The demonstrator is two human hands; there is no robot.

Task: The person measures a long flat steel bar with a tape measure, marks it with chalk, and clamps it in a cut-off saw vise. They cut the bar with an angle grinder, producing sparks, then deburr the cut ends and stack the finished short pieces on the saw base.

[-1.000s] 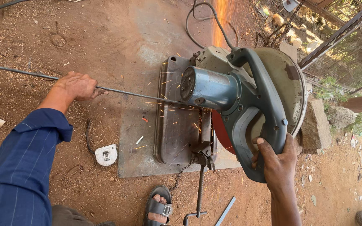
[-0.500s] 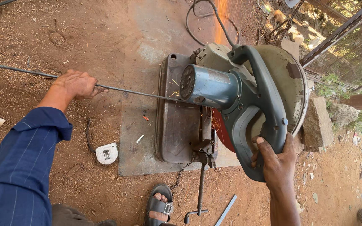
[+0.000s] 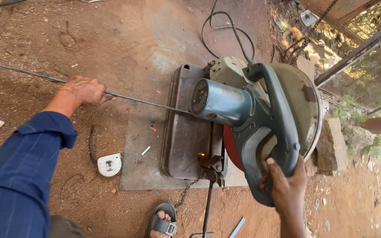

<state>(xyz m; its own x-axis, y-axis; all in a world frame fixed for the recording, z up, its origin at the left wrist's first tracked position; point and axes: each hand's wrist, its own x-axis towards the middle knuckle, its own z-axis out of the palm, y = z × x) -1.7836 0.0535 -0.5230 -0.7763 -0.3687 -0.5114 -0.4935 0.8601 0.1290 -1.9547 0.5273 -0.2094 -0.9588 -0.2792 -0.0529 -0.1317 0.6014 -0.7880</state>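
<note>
Dirt floor [image 3: 45, 39] lies under your saw [image 3: 252, 119] on its steel plate [image 3: 142, 163]. Your left hand [image 3: 82, 91] clenches the thin, straight rod [image 3: 146, 102]; your right hand [image 3: 287, 187] grips the saw's handle [image 3: 276, 114].

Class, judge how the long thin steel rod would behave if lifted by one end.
The steel rod looks long and thin, so it would probably sag and whip. Being round, it may roll on the dirt. The left hand pins it, suggesting it shifts easily.

Blue-grey chop saw [image 3: 248, 119], red blade [image 3: 231, 147], blue checked sleeve [image 3: 23, 172], white tape measure [image 3: 109, 165].

Head camera looks steeply down — close over dirt ground [image 3: 45, 44]; single view.
</note>
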